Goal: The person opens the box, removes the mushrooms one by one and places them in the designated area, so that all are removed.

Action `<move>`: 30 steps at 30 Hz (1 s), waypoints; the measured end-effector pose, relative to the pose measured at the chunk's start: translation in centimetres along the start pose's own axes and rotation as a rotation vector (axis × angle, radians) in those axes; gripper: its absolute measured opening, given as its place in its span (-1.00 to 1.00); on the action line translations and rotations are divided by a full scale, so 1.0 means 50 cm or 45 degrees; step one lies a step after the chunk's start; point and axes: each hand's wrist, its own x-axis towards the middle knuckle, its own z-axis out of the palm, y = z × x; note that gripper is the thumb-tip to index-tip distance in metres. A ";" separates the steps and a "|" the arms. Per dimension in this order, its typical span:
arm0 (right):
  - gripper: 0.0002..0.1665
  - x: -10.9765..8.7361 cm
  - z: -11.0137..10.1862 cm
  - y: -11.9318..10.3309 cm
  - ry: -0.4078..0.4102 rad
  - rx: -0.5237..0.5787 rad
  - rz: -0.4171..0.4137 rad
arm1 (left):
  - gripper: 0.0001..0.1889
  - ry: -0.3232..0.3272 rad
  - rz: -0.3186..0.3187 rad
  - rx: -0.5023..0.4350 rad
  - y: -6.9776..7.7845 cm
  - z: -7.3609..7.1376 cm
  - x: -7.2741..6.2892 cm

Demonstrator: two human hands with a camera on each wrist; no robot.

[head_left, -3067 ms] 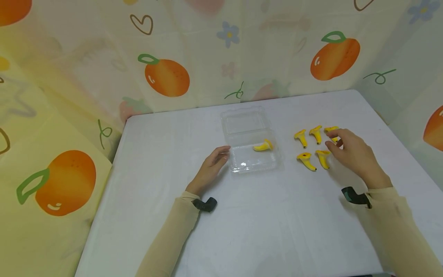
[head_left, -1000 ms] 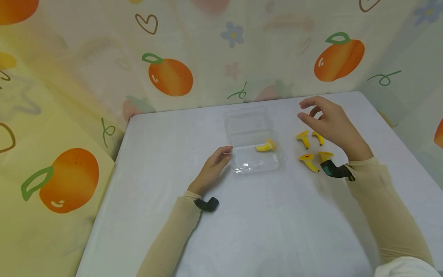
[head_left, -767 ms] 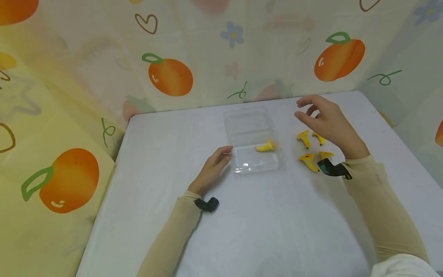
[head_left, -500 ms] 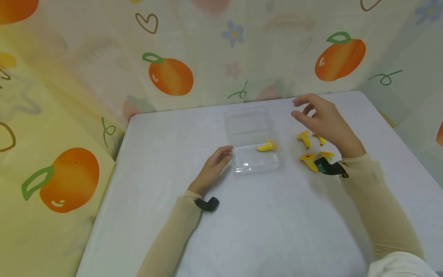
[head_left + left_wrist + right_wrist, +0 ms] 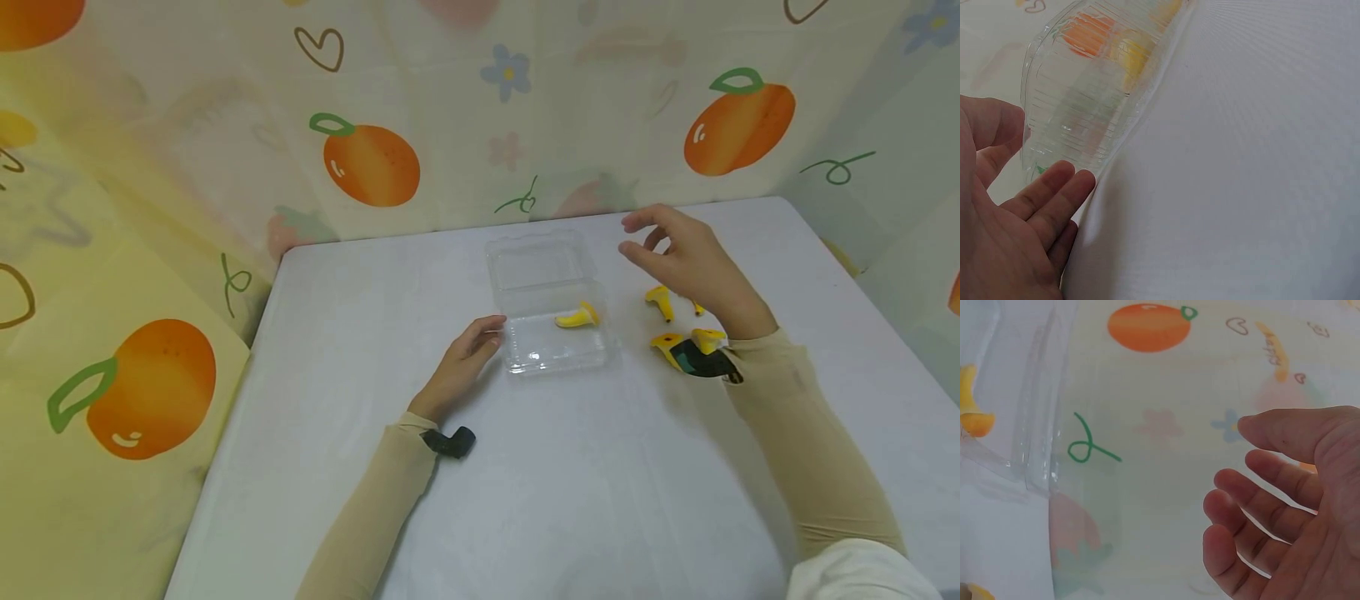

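A clear plastic clamshell box (image 5: 555, 354) lies with its lid laid back, one yellow banana-shaped piece (image 5: 577, 316) inside. At the box's left edge is my left hand (image 5: 461, 358), fingers loosely extended; in the left wrist view its fingertips (image 5: 1082, 181) are at or against the box wall (image 5: 1085, 112). My right hand (image 5: 686, 262) hovers right of the lid, fingers loosely bent, holding nothing in the right wrist view. Beneath it and its wrist lie several more yellow banana-shaped pieces (image 5: 660, 303), partly hidden by the hand and the dark wrist camera.
A white cloth covers the table (image 5: 360, 333). A patterned curtain (image 5: 450, 125) with printed oranges hangs behind the back edge and along the left and right sides. Dark cameras (image 5: 450, 442) sit on both wrists.
My right hand has left the far-right yellow piece, risen, and drifted left toward the box lid. The left hand and the piece in the box hold their places.
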 end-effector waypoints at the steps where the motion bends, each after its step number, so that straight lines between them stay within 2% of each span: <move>1: -0.57 0.001 0.002 0.000 0.000 -0.002 -0.005 | -0.57 0.000 -0.001 0.000 0.000 0.000 0.000; 12: -0.60 0.010 0.028 0.010 -0.005 0.005 -0.036 | -0.56 0.001 -0.016 0.004 0.001 0.000 0.000; 30: -0.53 0.012 0.068 0.018 -0.157 0.017 0.056 | -0.57 0.011 0.020 0.022 -0.002 0.001 0.002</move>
